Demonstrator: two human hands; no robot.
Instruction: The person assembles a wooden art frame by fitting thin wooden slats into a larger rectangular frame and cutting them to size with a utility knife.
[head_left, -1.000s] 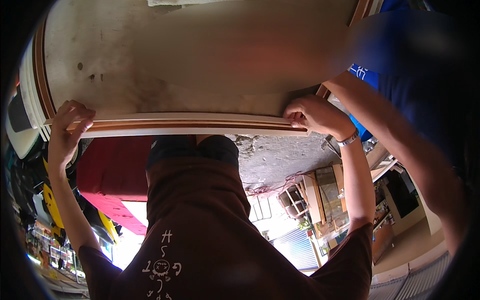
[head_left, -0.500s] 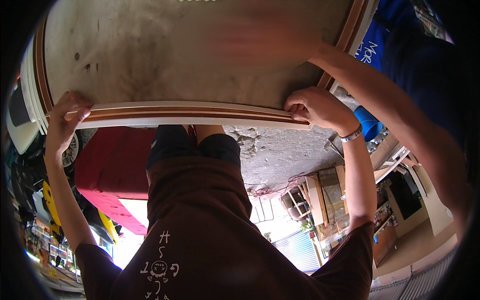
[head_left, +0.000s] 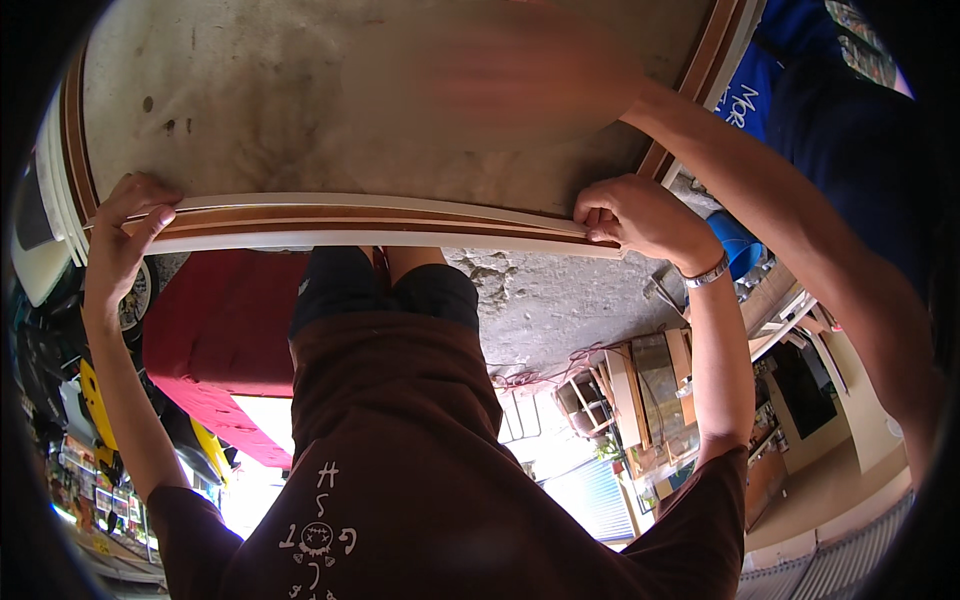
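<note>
A pale strip, long, narrow and thin, was held between the 2 hands along the near edge of the tabletop. It was seen to be plain, and its middle was bowed away from the person's body, so that a slim wedge of brown edging was exposed under it. The brown edging was bordered on the near side by a white edge band. The left end of the strip was gripped by the left hand, its fingers bent over the far side and its thumb set against the near side. The right end was pinched by the right hand, whose fingers were curled inward, the tips being partly hidden. The strip's length was left bare between the 2 grips. Beyond the right hand, the tabletop was crossed by a co-worker's forearm, the hand at its end being blurred. The tabletop's surface was marked by stains and small dark spots.
</note>
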